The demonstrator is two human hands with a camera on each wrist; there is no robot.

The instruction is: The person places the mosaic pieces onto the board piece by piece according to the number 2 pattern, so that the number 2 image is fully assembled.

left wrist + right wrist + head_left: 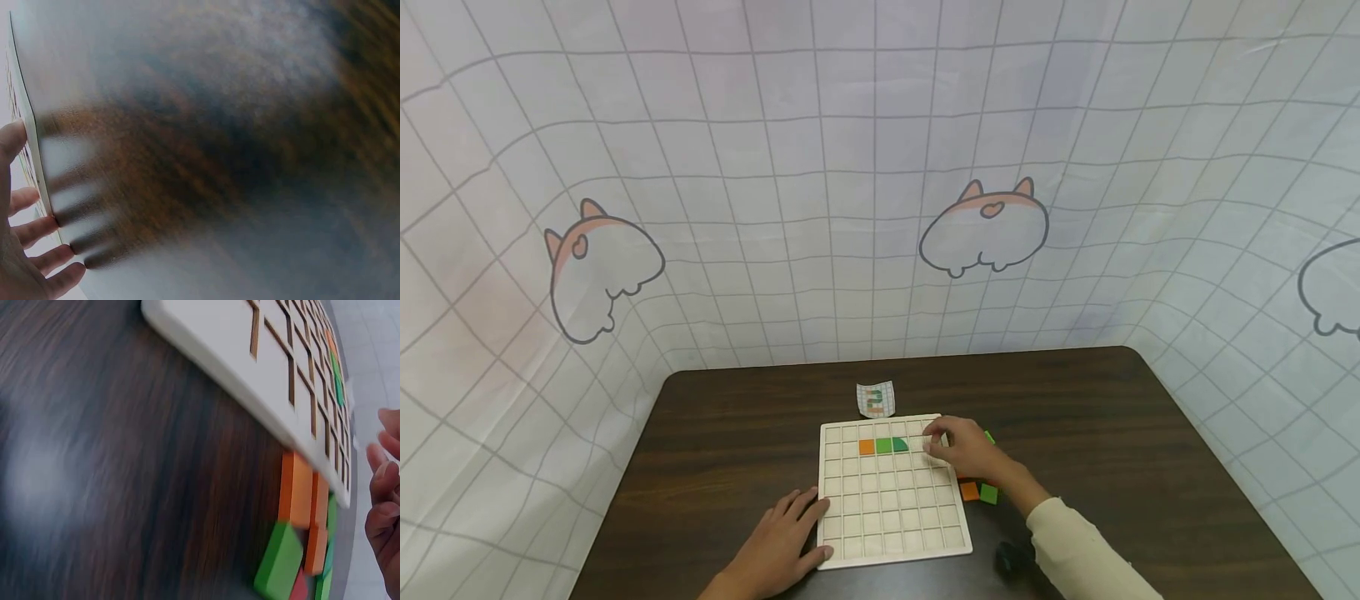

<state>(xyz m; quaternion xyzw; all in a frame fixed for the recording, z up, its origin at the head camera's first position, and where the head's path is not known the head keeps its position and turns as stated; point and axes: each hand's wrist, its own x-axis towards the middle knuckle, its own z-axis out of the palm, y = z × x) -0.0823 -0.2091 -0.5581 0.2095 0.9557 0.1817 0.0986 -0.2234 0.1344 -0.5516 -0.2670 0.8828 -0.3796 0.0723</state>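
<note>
A white grid board lies on the dark table, its squares divided by raised ridges. In its second row sit an orange square tile, a green square tile and a dark green rounded tile, side by side. My left hand rests at the board's left edge, thumb and fingertips touching the rim. Over the upper right corner hovers my right hand, thumb and index finger bent with a gap between them. No tile shows in its fingers, though the palm is partly hidden.
Loose orange blocks and green blocks lie along the board's right side, partly under my right arm. A small paper card with a coloured figure stands behind the board. A dark object sits near my right sleeve.
</note>
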